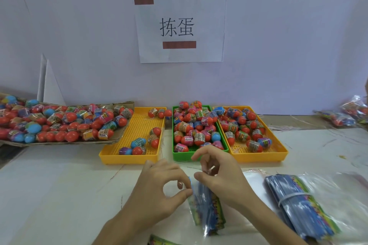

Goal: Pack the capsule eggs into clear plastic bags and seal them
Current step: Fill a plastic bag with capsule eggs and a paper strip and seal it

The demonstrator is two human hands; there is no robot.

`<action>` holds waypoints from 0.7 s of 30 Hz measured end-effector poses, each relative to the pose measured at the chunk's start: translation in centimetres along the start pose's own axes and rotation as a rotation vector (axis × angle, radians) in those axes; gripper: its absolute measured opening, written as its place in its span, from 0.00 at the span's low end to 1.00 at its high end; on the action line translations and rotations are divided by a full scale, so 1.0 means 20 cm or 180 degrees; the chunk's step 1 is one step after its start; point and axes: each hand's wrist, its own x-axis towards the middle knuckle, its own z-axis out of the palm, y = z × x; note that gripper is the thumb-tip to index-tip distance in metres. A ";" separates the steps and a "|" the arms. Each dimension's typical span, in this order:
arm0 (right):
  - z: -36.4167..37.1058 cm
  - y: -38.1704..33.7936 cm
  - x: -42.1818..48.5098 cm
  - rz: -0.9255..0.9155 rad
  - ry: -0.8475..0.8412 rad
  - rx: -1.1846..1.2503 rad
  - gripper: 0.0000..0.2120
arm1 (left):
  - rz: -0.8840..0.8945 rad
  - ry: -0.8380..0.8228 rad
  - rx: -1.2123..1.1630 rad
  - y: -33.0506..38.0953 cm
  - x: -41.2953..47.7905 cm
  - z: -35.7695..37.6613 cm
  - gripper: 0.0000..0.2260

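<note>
Both hands are working over a little stack of flat bags lying near the front edge of the white table. The left hand is pinching the top corner of that stack between thumb and forefinger, and the right hand is curling its fingers around the same end, pinching at a thin clear strip. So both are grasping the bags, nothing loose.

Room-wise, the left half of the tabletop is sitting wide open in front of the trays. The right side is getting crowded by a second bundle of bags, held with a pale rubber band and resting on clear plastic sheeting.

The capsule eggs are piling up at the back: smooth, glossy, mostly red with blue or pink halves and printed wrap bands. They're heaping in a green tray, filling the right yellow tray just beside it, and scattering thinly across the left yellow tray. The trays are rectangular plastic with perforated floors. Way more eggs are spilling over a flattened cardboard sheet at far left, touching that yellow tray's edge.

Some filled bags are lying at far right, blurry.

A paper sign on the wall is reading "拣蛋", with two brown bars. The bag printing is too blurred to read.
</note>
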 end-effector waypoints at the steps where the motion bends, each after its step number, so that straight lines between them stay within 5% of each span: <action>1: 0.00 0.00 0.00 -0.0027 0.0012 0.0011 0.19 | -0.0039 -0.0079 -0.0083 0.00 0.00 0.00 0.08; 14: -0.06 0.04 0.05 -0.0076 0.0737 -0.0138 0.11 | -0.0372 -0.0290 -0.0229 -0.07 0.02 -0.01 0.04; 21: -0.10 0.04 0.28 0.0227 0.0470 -0.1601 0.06 | -0.0559 -0.0283 -0.0108 -0.07 0.02 -0.03 0.03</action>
